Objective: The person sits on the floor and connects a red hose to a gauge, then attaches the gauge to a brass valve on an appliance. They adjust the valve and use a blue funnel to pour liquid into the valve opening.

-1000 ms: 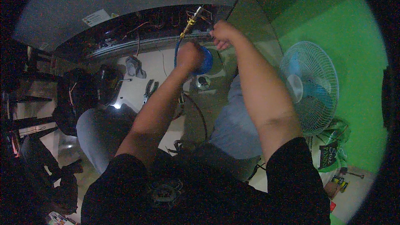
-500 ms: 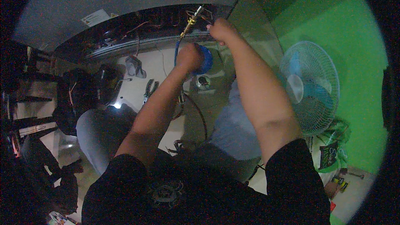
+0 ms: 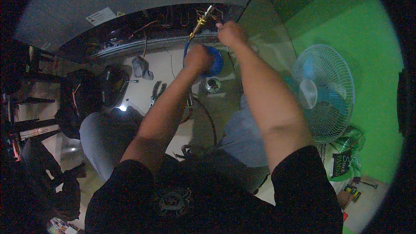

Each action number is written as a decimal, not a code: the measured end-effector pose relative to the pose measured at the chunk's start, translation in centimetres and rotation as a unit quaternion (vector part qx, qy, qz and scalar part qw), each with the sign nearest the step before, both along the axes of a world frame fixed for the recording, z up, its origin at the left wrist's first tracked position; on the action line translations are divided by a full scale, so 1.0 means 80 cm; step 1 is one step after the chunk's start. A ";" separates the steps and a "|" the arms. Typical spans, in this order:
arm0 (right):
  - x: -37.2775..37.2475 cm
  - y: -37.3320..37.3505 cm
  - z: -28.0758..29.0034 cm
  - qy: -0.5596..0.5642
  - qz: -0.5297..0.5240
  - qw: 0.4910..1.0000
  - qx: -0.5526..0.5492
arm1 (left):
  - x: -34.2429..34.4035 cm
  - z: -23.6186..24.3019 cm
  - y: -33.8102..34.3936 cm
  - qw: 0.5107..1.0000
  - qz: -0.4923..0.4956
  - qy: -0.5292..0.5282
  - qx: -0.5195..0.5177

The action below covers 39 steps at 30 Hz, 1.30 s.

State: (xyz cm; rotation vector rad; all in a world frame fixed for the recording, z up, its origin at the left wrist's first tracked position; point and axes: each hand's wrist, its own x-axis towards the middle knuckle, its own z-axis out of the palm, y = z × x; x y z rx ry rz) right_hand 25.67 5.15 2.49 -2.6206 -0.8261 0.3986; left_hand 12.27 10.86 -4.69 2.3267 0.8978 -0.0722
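Observation:
My left hand [image 3: 198, 58] is closed in front of a round blue object [image 3: 215, 62], apparently the canister of a gas torch. The torch's brass barrel [image 3: 200, 25] with a silver tip rises from a blue tube beside my fist, slanting up and right into a dark recess [image 3: 162, 21] along the base of a large grey appliance. Thin copper tubes [image 3: 208, 13] show in that recess by the tip. To the right of the tip, my right hand [image 3: 231, 34] is closed with its fingers pinched toward the tubes. What it holds, if anything, is too small and dark to make out.
Pliers [image 3: 157, 92], a grey cloth-like piece [image 3: 142, 68] and a small round metal item [image 3: 212, 85] lie on the pale floor. A dark hose [image 3: 211, 119] curves near my legs. A fan [image 3: 323, 93] stands at right by the green wall [image 3: 364, 82]. Dark bags [image 3: 80, 95] are at left.
The view has shifted slightly. Both hands stay closed in nearly the same places, with the torch tip still at the recess beside my right hand.

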 end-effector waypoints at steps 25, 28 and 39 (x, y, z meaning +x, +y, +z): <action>0.020 0.002 0.066 0.212 0.149 0.952 -0.165 | 0.000 0.035 -0.017 0.996 0.018 0.041 0.081; 0.018 0.005 0.080 0.221 0.157 0.951 -0.150 | 0.007 0.033 0.002 0.995 0.031 -0.022 0.094; 0.024 0.014 0.047 0.256 0.223 0.923 -0.183 | 0.011 -0.031 0.000 0.999 -0.022 -0.015 0.046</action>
